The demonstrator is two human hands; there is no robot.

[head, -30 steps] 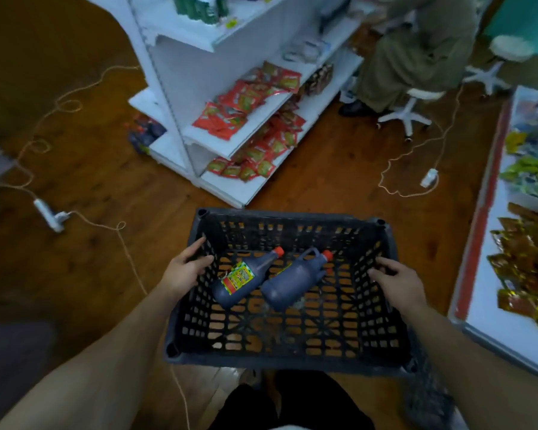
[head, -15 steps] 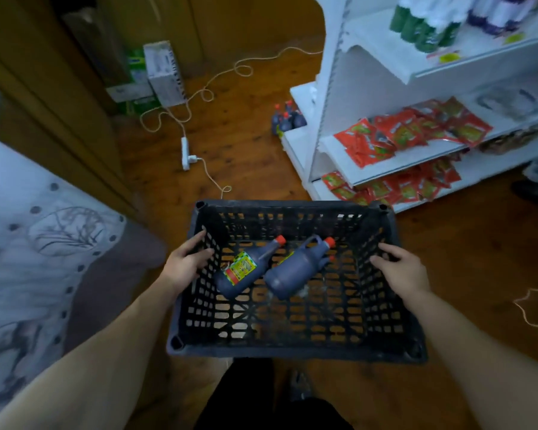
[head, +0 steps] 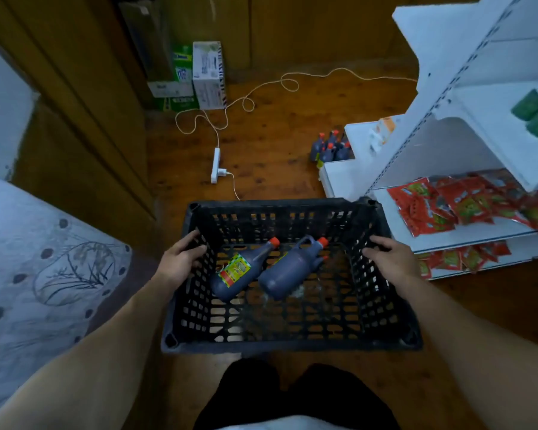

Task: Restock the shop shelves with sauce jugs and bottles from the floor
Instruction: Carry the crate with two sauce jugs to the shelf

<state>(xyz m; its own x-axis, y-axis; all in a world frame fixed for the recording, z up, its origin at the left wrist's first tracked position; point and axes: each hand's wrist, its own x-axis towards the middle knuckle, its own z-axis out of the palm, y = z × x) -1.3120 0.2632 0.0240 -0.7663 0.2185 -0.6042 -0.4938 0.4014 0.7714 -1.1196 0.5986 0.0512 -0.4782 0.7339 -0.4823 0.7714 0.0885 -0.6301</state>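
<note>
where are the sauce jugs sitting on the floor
Head view, right of centre: the floor jugs stand clustered against the bottom ledge of the white shelf unit, beyond the far rim of the black crate and right of the power strip.

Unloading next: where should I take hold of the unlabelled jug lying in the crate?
Probably take the jug by its handle loop beside the orange cap, coming from above. It lies on its side, handle showing on top, neck toward the crate far wall; the labelled bottle crowds its left.
</note>
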